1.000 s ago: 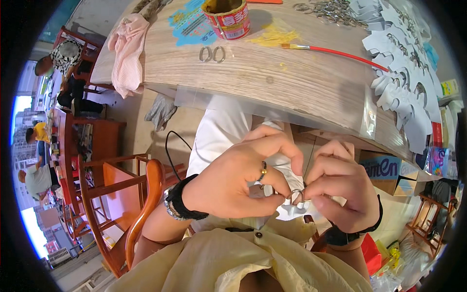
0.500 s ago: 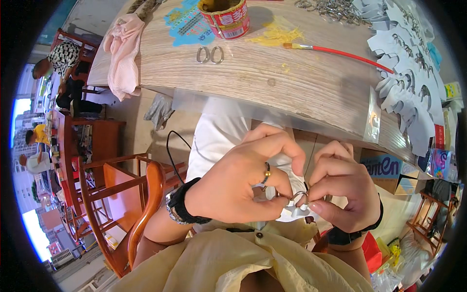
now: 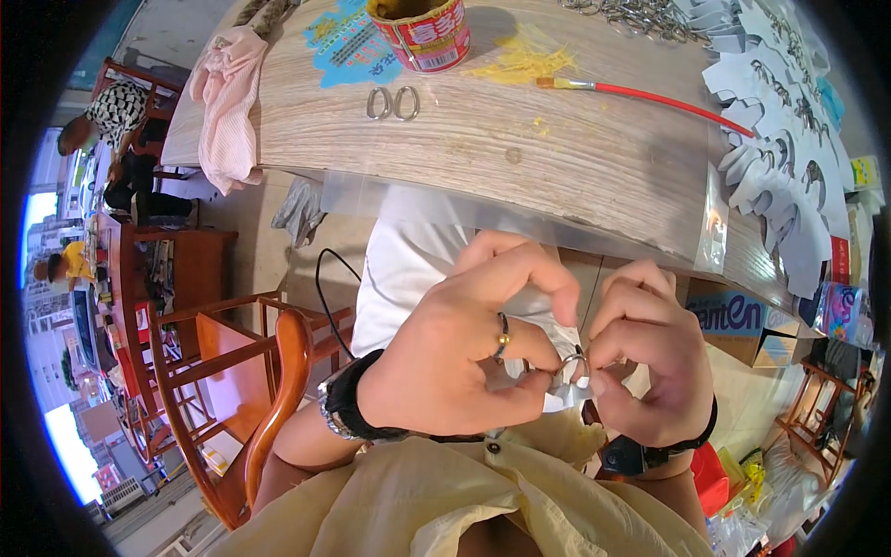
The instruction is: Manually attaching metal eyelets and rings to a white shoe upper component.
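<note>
My left hand (image 3: 459, 357) pinches a small silver metal ring (image 3: 573, 360) between thumb and index finger, above my lap. My right hand (image 3: 654, 357) is closed at the ring's other side, its thumb and bent index finger pressed against it. A small white bit and a thin dark strip show at the ring; what they are I cannot make out. On the table beyond my hands, two oval metal rings (image 3: 393, 103) lie side by side.
The wooden table (image 3: 557, 176) holds a red tub (image 3: 429, 39) of yellow-brown paste, a red-handled brush (image 3: 640, 96), a pink cloth (image 3: 227, 111), and a pile of rings (image 3: 640, 20). White pieces with rings (image 3: 775, 176) lie at right. A wooden chair (image 3: 278, 408) stands left.
My right fingers have shifted slightly at the ring, and the ring has turned a little. Both hands otherwise stay in place. The view has moved slightly.
</note>
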The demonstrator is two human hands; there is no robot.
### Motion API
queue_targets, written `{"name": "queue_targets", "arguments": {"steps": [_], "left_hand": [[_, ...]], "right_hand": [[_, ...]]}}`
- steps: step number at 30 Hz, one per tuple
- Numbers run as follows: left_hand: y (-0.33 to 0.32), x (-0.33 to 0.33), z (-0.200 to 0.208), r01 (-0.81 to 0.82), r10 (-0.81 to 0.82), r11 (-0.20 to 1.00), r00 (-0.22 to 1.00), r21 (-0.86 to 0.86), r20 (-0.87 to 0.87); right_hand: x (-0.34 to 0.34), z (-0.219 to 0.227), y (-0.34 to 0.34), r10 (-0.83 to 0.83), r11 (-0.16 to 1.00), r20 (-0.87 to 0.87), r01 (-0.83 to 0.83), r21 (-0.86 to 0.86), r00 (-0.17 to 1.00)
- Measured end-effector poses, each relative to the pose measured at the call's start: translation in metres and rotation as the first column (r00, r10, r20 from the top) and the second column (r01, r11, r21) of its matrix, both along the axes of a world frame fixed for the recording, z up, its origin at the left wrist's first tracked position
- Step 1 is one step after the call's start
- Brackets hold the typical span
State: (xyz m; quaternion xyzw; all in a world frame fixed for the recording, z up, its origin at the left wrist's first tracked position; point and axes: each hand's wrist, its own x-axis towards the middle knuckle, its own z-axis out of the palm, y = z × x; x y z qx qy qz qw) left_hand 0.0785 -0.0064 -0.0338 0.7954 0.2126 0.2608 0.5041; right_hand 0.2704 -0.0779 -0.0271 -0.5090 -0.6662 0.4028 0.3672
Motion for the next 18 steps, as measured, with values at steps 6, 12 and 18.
{"name": "queue_targets", "arguments": {"steps": [6, 12, 18], "left_hand": [[-0.002, 0.0, -0.005, -0.046, 0.047, 0.997, 0.999, 0.062, -0.017], [-0.005, -0.002, -0.003, -0.047, 0.05, 0.997, 0.997, 0.062, -0.051], [-0.006, -0.003, -0.001, -0.05, 0.055, 0.995, 0.997, 0.085, -0.06]], "right_hand": [[0.008, 0.0, 0.001, 0.077, 0.996, 0.073, -0.074, -0.04, 0.994], [0.014, 0.002, 0.001, 0.162, 0.984, 0.079, -0.156, -0.083, 0.984], [0.011, 0.002, 0.0, 0.124, 0.986, 0.036, -0.119, -0.115, 0.992]]}}
